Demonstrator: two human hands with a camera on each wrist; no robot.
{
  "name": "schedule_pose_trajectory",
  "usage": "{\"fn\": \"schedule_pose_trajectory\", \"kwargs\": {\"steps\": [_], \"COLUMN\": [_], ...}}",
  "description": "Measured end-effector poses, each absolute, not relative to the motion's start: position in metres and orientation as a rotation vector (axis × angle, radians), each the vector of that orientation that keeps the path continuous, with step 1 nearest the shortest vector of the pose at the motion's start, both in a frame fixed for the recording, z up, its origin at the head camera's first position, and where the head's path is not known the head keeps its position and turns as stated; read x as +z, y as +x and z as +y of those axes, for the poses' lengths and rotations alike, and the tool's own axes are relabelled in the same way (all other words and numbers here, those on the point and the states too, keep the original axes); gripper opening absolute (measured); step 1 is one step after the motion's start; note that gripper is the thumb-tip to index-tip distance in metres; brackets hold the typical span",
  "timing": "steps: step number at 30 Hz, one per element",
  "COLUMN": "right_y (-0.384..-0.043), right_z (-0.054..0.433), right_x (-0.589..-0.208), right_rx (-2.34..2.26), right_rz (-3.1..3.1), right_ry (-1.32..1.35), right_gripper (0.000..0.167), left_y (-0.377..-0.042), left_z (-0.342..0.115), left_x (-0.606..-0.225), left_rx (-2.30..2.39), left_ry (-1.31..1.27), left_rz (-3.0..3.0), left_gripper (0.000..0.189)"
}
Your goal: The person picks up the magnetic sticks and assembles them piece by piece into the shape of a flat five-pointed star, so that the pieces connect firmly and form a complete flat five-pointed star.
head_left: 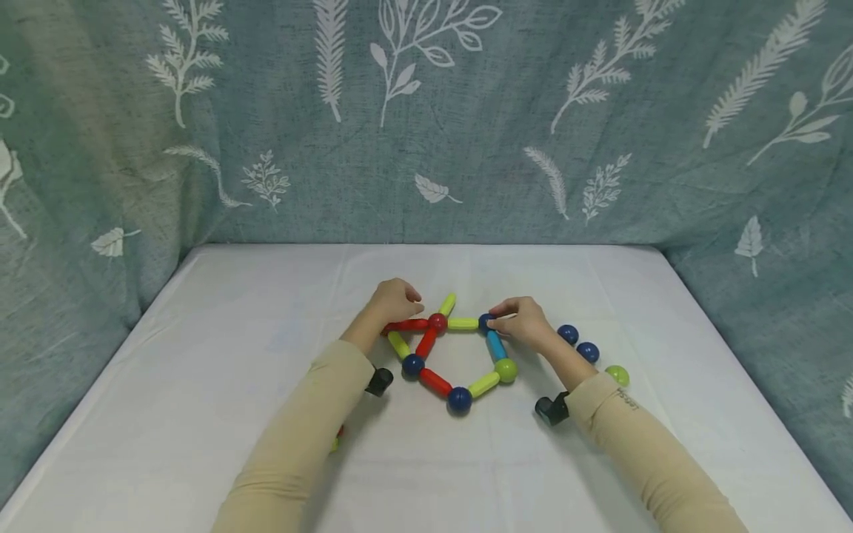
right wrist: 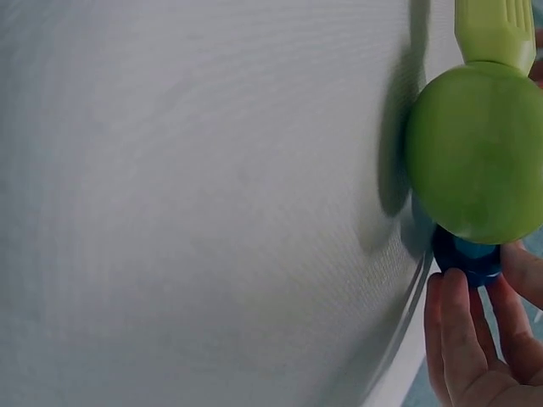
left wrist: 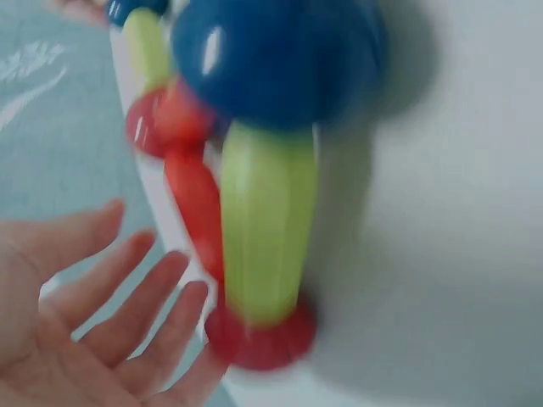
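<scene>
A frame of coloured rods and balls lies on the white table. My right hand (head_left: 524,323) pinches the dark blue ball (head_left: 487,323) at its far right corner; the right wrist view shows fingers and thumb round that blue ball (right wrist: 468,259), behind the large green ball (right wrist: 479,153). A blue rod (head_left: 496,346) links those two balls. At the far left corner, my left hand (head_left: 395,300) is spread loosely, its fingertips right by a red ball (left wrist: 261,337). From there a red rod (head_left: 411,324) runs to another red ball (head_left: 437,322), where a green rod (head_left: 449,303) sticks out.
Two loose blue balls (head_left: 569,334) and a green ball (head_left: 617,374) lie right of the frame. Beside the left sleeve, small red and green pieces (head_left: 335,444) are mostly hidden. A patterned curtain (head_left: 426,148) hangs behind the table (head_left: 200,355).
</scene>
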State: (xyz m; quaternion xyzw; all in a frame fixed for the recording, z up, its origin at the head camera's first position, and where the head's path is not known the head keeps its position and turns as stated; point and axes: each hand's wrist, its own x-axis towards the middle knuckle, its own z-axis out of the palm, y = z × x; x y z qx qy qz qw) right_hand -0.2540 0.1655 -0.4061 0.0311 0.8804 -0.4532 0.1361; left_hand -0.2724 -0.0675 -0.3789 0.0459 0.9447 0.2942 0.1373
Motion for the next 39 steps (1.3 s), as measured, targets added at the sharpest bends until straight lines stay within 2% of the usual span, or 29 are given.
{"fn": "schedule_pose_trajectory", "kwargs": {"steps": [7, 14, 22, 25, 27, 33, 39], "right_y": [-0.253, -0.251, -0.229, -0.216, -0.207, -0.194, -0.197], "right_z": [0.164, 0.164, 0.179, 0.186, 0.19, 0.192, 0.189], "right_x": [-0.406, -0.405, -0.401, -0.399, -0.398, -0.399, -0.395], "right_rx": [-1.312, -1.27, -1.107, -1.048, -1.032, -1.046, -0.995], "right_rz": [2.549, 2.556, 2.553, 2.556, 2.545, 2.57, 2.616], "right_ry": [0.093, 0.05, -0.229, -0.288, -0.292, -0.23, -0.227], "right_gripper": [0.024, 0.027, 0.055, 0.06, 0.057, 0.034, 0.027], "left_y": [-0.267, -0.26, -0.257, -0.257, -0.257, -0.257, -0.252], "left_z": [-0.102, -0.106, -0.103, -0.103, -0.103, -0.103, -0.105], "left_x": [-0.37, -0.376, -0.378, -0.379, -0.38, -0.38, -0.378], "left_rx": [0.71, 0.802, 0.812, 0.806, 0.801, 0.762, 0.683], "left_ry": [0.123, 0.082, 0.046, 0.063, 0.062, 0.064, 0.108], "left_rz": [2.659, 2.673, 2.707, 2.73, 2.737, 2.738, 2.743], "left_gripper": [0.022, 0.02, 0.018, 0.017, 0.017, 0.015, 0.015]}}
